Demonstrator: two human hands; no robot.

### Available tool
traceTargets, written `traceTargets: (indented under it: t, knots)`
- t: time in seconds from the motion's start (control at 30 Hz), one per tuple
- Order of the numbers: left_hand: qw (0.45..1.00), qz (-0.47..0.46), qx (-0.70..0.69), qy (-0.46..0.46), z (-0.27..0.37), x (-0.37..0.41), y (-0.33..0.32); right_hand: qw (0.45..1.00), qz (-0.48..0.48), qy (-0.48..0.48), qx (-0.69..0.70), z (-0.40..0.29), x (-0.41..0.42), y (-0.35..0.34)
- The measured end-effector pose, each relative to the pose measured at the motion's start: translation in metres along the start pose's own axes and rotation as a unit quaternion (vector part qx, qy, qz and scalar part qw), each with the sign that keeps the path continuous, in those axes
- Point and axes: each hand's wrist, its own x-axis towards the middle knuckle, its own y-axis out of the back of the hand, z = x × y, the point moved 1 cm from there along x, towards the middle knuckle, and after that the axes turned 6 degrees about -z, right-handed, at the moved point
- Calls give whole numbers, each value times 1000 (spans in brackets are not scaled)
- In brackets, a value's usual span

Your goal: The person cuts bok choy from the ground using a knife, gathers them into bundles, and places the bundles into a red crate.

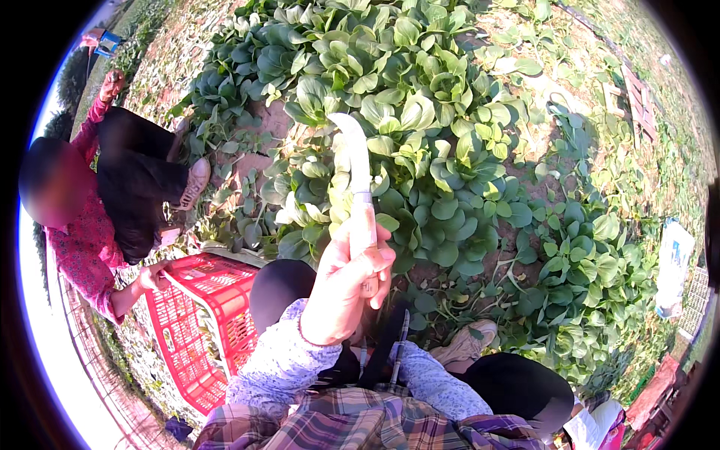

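Note:
My left hand [346, 281] is closed around the wooden handle of a curved harvesting knife [360, 163]. Its pale hooked blade points up and away from me, over a dense patch of leafy greens [410, 112] that look like pak choi. Of my right arm, only the patterned sleeve [444, 385] shows, reaching inward between my knees; the hand itself is hidden behind my left hand and wrist. Close to my left knee, a red plastic crate [185, 332] stands tilted, with a co-worker's hand [154, 277] on its rim.
A co-worker in a pink patterned shirt [84, 270] sits at the left, the other hand raised. My right shoe [467, 343] rests beside the greens. At the far right are a white plastic bag [675, 267] and a pale crate [694, 304]. Another person's clothing [596, 424] shows lower right.

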Motion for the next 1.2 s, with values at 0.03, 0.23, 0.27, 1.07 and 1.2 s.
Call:
traceTargets:
  t: [0.03,0.23,0.27,1.07,1.2]
  knots:
    - [999,-28,-18,-6,0,-1,1,1000,1,5,-2,-4,-4,0]
    - [996,-86,26,-6,-4,-30,2,995,14,84,-45,-76,-19,23]
    - [993,-112,35,0,-4,-34,-3,993,29,100,-49,-88,-24,34]
    - [861,-246,384,-224,-92,-183,-13,467,382,652,459,-130,-371,83]
    - [891,-170,271,-323,-47,-204,-4,357,524,633,445,-70,-435,74]
